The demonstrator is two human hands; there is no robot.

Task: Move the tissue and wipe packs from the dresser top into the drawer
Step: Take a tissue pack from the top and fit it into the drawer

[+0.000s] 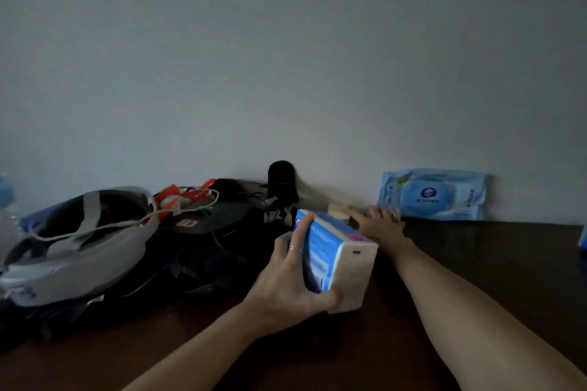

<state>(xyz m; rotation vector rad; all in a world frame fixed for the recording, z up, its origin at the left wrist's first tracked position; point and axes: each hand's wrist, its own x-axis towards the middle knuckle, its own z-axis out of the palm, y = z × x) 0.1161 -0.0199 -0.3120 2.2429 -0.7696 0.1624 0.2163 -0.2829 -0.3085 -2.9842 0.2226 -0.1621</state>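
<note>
- The dresser top (476,263) runs from the near edge back to the wall (286,57).
- A wipe pack (433,194) stands at the back right, leaning against the wall.
- A tissue pack (336,259) sits in the middle, in front of the wall and left of the wipe pack, held by the left hand (292,279) on its left side.
- The right hand (379,222) lies behind the tissue pack, just in front of the wipe pack's left end, on a second pack (338,212) that is mostly hidden.
- A heap of bags and straps (127,247) fills the left side, with a cable (127,224) lying over it.
- A dark upright object (282,182) stands against the wall, behind the tissue pack.
</note>
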